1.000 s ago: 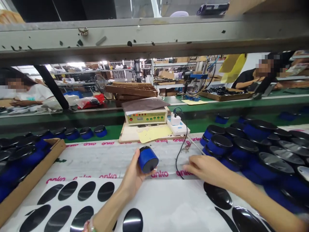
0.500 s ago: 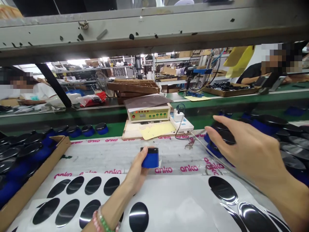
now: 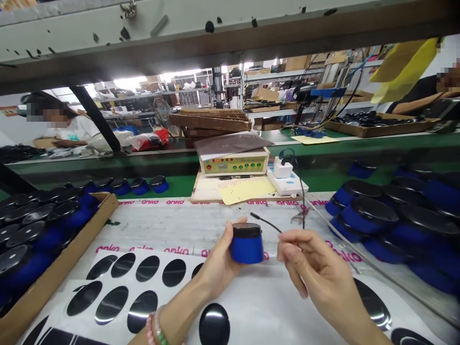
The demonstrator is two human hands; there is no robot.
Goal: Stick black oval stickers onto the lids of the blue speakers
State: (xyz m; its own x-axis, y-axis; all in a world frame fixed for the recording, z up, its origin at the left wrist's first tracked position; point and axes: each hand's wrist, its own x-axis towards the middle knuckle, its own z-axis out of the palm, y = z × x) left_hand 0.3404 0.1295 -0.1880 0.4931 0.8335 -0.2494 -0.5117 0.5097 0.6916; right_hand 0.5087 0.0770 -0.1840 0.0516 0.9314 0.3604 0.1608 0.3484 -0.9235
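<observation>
Seen from the blue cylindrical unit [image 3: 247, 251] at the centre, a boxy control unit [image 3: 233, 165] with a yellow-green panel and round buttons sits at 12 o'clock, with a thin yellow sheet [image 3: 246, 189] before it and a white adapter [image 3: 282, 167] plugged into a power strip [image 3: 293, 184] at 1 o'clock. A grey cord [image 3: 359, 254] slants from there toward 4 o'clock, passing between the right hand [image 3: 316, 273] and a heap of blue-and-black units [image 3: 373, 213] at 2 to 3 o'clock. A chipped, painted shelf beam [image 3: 230, 28] crosses overhead. The desk [image 3: 201, 218] is covered in wrinkled whitish film lettered "anko" in pink; from 7 to 9 o'clock lie white backing sheets bearing glossy black discs [image 3: 147, 268]. The centre unit, its blue side smooth beneath a shiny black cap, is held above the desk by the left hand [image 3: 224, 261], curled around it with the thumb up its side. The right hand's thumb and fingers pinch a thin black cable [image 3: 269, 224], its free tip near the cap but apart. At 9 o'clock an open cardboard tray [image 3: 77, 254] holds closely packed similar units [image 3: 66, 211].
</observation>
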